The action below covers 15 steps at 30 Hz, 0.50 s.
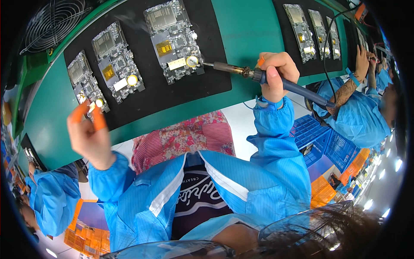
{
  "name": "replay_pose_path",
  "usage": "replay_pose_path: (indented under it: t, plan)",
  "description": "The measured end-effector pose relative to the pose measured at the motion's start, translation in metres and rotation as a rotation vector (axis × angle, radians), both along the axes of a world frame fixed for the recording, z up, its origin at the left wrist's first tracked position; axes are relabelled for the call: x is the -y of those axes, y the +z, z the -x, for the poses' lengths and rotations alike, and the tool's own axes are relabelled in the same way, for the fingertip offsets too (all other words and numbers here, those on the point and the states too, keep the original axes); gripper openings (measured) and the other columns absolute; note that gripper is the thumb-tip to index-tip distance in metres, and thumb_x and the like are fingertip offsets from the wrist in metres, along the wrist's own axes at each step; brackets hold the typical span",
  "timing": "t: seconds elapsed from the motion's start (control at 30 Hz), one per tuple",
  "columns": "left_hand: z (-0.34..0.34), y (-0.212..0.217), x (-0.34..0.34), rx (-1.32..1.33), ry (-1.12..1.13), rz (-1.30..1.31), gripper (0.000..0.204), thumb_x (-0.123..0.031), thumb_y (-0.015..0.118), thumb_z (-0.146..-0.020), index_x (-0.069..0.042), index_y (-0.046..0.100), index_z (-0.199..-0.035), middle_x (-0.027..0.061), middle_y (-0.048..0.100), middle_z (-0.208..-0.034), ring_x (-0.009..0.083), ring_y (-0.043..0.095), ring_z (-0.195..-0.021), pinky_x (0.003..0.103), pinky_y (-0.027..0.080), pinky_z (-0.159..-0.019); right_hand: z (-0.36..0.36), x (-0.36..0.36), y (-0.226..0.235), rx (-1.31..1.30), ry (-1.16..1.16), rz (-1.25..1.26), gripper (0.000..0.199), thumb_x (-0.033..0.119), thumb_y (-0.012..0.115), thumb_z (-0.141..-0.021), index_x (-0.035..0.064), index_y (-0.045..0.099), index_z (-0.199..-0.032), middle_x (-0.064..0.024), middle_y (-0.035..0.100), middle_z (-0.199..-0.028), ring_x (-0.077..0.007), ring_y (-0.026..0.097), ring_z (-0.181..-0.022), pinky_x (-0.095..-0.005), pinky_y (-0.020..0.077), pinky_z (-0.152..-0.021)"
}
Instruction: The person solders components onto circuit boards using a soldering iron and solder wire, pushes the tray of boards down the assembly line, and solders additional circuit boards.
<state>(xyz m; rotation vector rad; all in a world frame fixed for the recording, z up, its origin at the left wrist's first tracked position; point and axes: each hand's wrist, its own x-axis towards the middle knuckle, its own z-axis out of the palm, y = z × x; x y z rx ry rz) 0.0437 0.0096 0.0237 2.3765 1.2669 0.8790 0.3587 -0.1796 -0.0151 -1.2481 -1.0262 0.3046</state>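
Three circuit boards lie in a row on the black mat, as seen from my head. My right hand is closed around the soldering iron, reaching in over the mat's right edge; its tip is just beside the round gold part on the rightmost board. I can't tell whether they touch. My left hand, orange covers on its fingertips, is at the mat's lower left, over the leftmost board; it's blurred, so I can't tell if I'm pinching anything. Holding the tip too long could, I judge, scorch that gold part or its neighbours. The black cable, looping beyond the mat's right side, might snag and drag the tip across the board.
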Motion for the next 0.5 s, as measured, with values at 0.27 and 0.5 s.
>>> replay_pose_path:
  t: [0.27, 0.5]
  plan:
    - [0.072, -0.023, -0.039, -0.064, 0.193, 0.317, 0.021, -0.003, 0.059, -0.09, 0.001, 0.065, -0.11, 0.0096, 0.066, -0.098, 0.0121, 0.058, -0.089, 0.023, 0.05, -0.063, 0.002, 0.003, 0.003, 0.003, 0.02, 0.046, 0.015, 0.01, 0.058, -0.081, -0.0001, 0.052, -0.071, -0.0058, 0.054, -0.058, -0.0112, 0.047, -0.047, -0.0253, 0.034, -0.044]
    - [0.069, -0.023, -0.04, -0.085, 0.214, 0.382, 0.024, -0.001, 0.061, -0.088, -0.001, 0.065, -0.111, 0.0068, 0.066, -0.096, 0.0052, 0.047, -0.063, 0.02, 0.036, -0.047, 0.006, -0.005, 0.002, 0.123, 0.055, 0.125, 0.013, 0.007, 0.058, -0.077, 0.0015, 0.052, -0.068, -0.0034, 0.052, -0.055, -0.011, 0.047, -0.043, -0.0252, 0.0319, -0.042]
